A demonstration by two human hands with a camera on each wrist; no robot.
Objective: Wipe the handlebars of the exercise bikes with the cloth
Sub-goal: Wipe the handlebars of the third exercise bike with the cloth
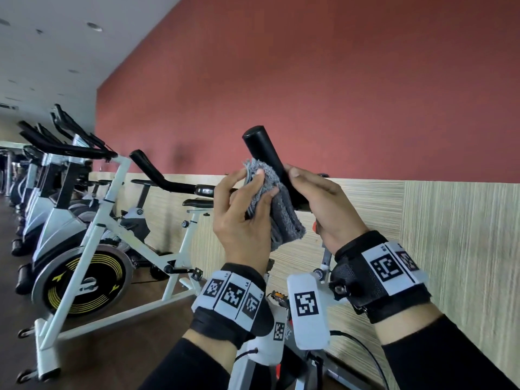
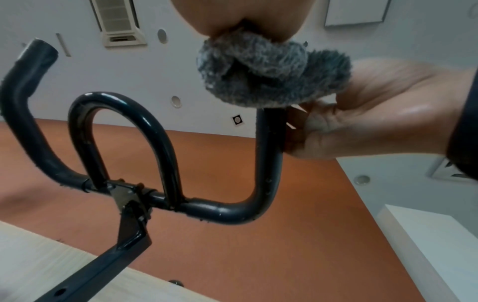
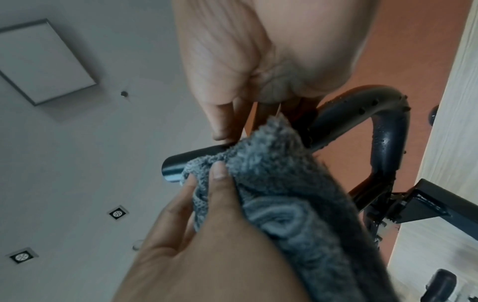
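Observation:
The black handlebar prong (image 1: 264, 152) of the nearest bike rises toward me, its end cap bare. My right hand (image 1: 299, 182) grips the prong lower down, thumb on its near side, fingers curled behind it. My left hand (image 1: 253, 188) pinches a folded grey fluffy cloth (image 1: 284, 220) and holds it against the prong's left side. In the left wrist view the cloth (image 2: 264, 75) bunches over the prong (image 2: 269, 155), with the right hand (image 2: 323, 126) beside it. In the right wrist view the cloth (image 3: 284, 194) covers the bar up to its end (image 3: 173, 167).
A row of white exercise bikes (image 1: 92, 220) with black handlebars runs along the left, over a dark wood floor. A red wall with a pale striped panel (image 1: 450, 235) stands just behind the bike. The bar's centre loop (image 2: 145, 126) and other prong (image 2: 31, 67) lie to the left.

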